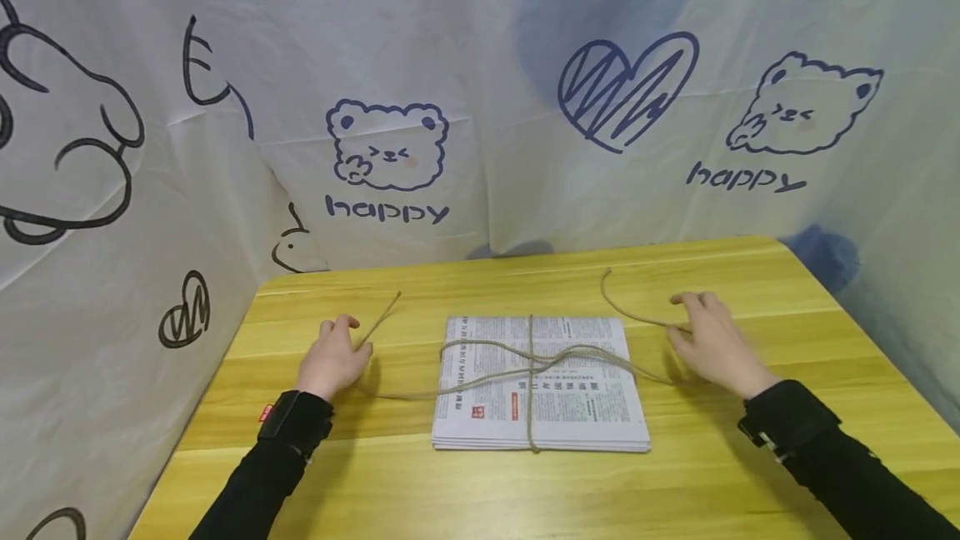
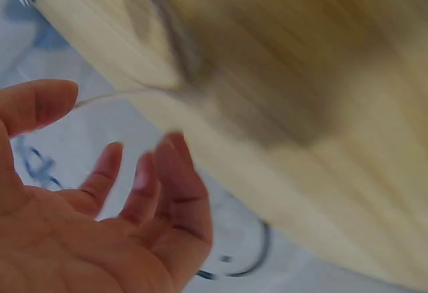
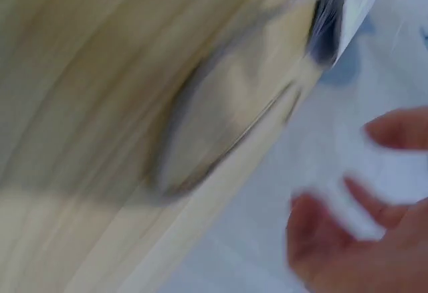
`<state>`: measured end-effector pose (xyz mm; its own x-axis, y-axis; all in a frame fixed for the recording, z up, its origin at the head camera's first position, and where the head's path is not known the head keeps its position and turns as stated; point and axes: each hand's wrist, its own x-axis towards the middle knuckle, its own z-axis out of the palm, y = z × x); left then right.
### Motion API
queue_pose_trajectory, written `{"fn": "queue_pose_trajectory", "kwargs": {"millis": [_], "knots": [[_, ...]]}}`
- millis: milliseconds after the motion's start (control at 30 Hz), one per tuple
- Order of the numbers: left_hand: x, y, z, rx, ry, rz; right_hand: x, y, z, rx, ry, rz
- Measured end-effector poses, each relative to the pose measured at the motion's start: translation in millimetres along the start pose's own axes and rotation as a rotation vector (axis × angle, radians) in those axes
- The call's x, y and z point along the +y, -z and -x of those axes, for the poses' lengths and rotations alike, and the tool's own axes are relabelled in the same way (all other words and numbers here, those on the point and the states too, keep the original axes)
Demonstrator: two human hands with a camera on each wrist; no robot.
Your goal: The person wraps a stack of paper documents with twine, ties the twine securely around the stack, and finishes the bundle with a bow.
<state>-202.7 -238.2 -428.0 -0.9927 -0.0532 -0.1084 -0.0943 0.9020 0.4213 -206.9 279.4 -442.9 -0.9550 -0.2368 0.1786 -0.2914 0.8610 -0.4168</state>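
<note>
A stack of folded newspapers (image 1: 581, 407) lies flat on the table, with twine (image 1: 532, 415) running over it from back to front and two strands crossing on top from side to side. To the left of the stack, my left hand (image 1: 333, 361) is beside one loose twine end (image 1: 380, 319). In the left wrist view its thumb (image 2: 47, 102) and loosely bent fingers are apart, the twine passing behind the thumb. My right hand (image 1: 712, 344) hovers right of the stack, near the other twine end (image 1: 622, 309). Its fingers (image 3: 311, 236) are parted, gripping nothing, in the blurred right wrist view.
The yellow wood-grain table (image 1: 480, 494) extends around the stack. White cloth (image 1: 495, 90) with bear and heart drawings hangs behind it and along the sides. A small red tag (image 1: 266, 412) shows by the left wrist.
</note>
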Motion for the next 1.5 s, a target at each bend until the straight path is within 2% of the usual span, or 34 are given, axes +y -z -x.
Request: {"fn": "queue_pose_trajectory", "kwargs": {"millis": [67, 167, 300, 400, 500, 600, 733, 867, 1033, 1133, 1367, 1500], "knots": [[7.7, -5.0, -1.1, 0.008, 0.0, -0.056, -9, -8.8, -1, -0.025, 0.128, -0.037], [12.4, -9.7, -2.9, -0.004, 0.016, -0.134, -17, -20.1, 0, -0.166, 0.248, -0.082], [7.7, -13.3, -4.1, -0.03, 0.04, -0.192, -20, -28.0, 5, -0.3, 0.281, -0.098], [1.6, -15.1, -5.1, -0.034, 0.051, -0.185, -18, -27.4, 9, -0.329, 0.277, -0.115], [-3.2, -16.3, -6.7, -0.019, 0.035, -0.159, -14, -22.7, 12, -0.305, 0.288, -0.154], [-6.6, -15.9, -8.7, 0.007, -0.026, -0.118, -10, -16.4, 15, -0.241, 0.308, -0.192], [-6.3, -10.6, -11.3, 0.113, -0.13, -0.008, -7, -8.6, 18, -0.171, 0.309, -0.178], [1.9, -3.1, -13.7, 0.221, -0.193, 0.123, -7, -6.9, 20, -0.185, 0.276, -0.103], [20.7, 2.7, -17.8, 0.238, -0.255, 0.208, -8, -11.6, 20, -0.183, 0.265, -0.061], [34.0, 4.8, -20.5, 0.254, -0.316, 0.178, -11, -13.6, 18, -0.122, 0.277, -0.045], [64.2, 1.6, -27.0, 0.29, -0.475, -0.031, -33, -18.5, 13, 0.037, 0.315, -0.008], [79.8, -5.2, -29.8, 0.292, -0.553, -0.072, -49, -28.8, 7, 0.058, 0.407, -0.016]]}}
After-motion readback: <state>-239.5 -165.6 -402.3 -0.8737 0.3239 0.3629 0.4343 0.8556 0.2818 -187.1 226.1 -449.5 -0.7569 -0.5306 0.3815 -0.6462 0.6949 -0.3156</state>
